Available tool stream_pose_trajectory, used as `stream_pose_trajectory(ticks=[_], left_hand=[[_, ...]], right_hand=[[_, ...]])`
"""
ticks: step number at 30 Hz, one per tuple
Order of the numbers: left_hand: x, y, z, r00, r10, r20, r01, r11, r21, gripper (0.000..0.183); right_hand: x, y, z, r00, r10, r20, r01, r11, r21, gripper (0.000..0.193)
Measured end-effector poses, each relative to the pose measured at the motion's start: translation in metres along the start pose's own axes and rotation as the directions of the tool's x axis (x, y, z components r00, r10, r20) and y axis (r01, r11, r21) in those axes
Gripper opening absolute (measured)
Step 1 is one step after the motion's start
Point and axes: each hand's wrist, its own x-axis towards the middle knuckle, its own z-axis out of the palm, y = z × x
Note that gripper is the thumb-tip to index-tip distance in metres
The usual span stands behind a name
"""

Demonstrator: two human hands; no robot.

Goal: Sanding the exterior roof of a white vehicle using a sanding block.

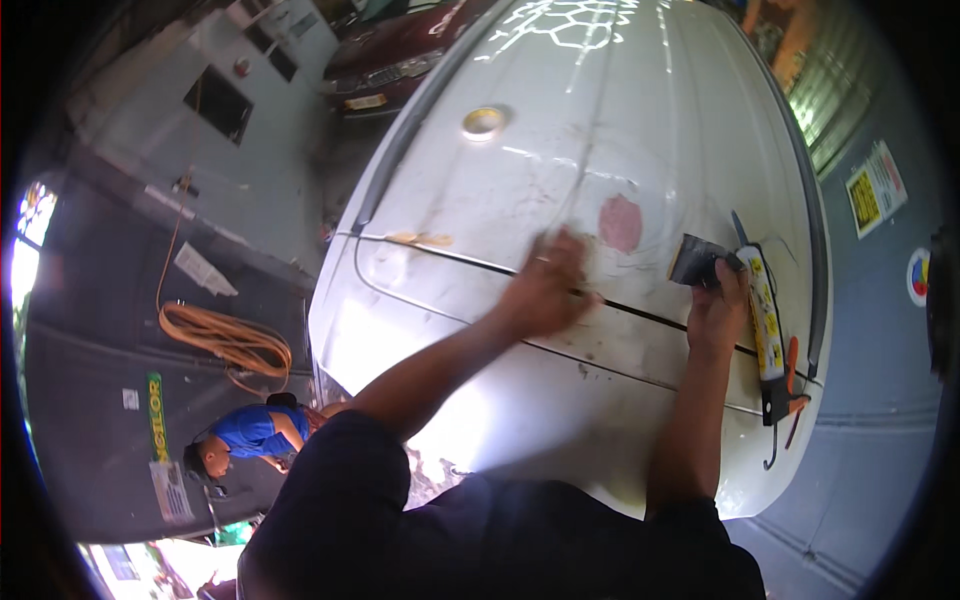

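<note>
My right hand (718, 308) grips a dark flat squarish piece (697, 261) by its right end, just above the white vehicle roof (540, 200). I cannot tell whether it is a spreader or folded sandpaper. Smeared by motion, my left hand (548, 285) is at the dark seam (645, 311) that crosses the roof, so its fingers do not show clearly. A pink rounded patch (620, 223) marks the surface between and beyond my hands. Right beside my right hand lies a caulking gun (765, 325) with a yellow and white cartridge.
A tape roll (483, 124) rests farther up the roof. Tan residue (420, 240) marks the seam's left end. Orange-handled pliers (793, 370) lie by the caulking gun. Left of the vehicle are a coiled orange hose (225, 338) and a person in blue (250, 432). A grey wall (880, 320) stands right.
</note>
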Motion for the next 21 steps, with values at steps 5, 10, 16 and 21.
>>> stream_pose_trajectory(ticks=[5, 10, 16, 21], left_hand=[[-0.080, -0.159, -0.033, 0.866, -0.500, -0.020, 0.497, 0.856, 0.139, 0.099], [-0.129, -0.241, -0.074, 0.627, -0.779, -0.008, 0.779, 0.627, -0.001, 0.095], [-0.140, -0.249, -0.086, 0.654, -0.756, 0.018, 0.754, 0.651, -0.091, 0.123], [-0.133, -0.289, -0.095, 0.614, -0.786, -0.073, 0.777, 0.618, -0.117, 0.136]], right_hand=[[-0.003, 0.008, 0.006, 0.990, 0.059, 0.129, -0.033, 0.980, -0.197, 0.022], [-0.016, 0.013, 0.023, 0.967, 0.134, 0.216, -0.071, 0.959, -0.275, 0.021], [-0.034, 0.028, 0.041, 0.898, 0.233, 0.373, -0.005, 0.853, -0.521, 0.022], [-0.063, 0.059, 0.175, 0.574, 0.435, 0.693, 0.554, 0.417, -0.721, 0.027]])
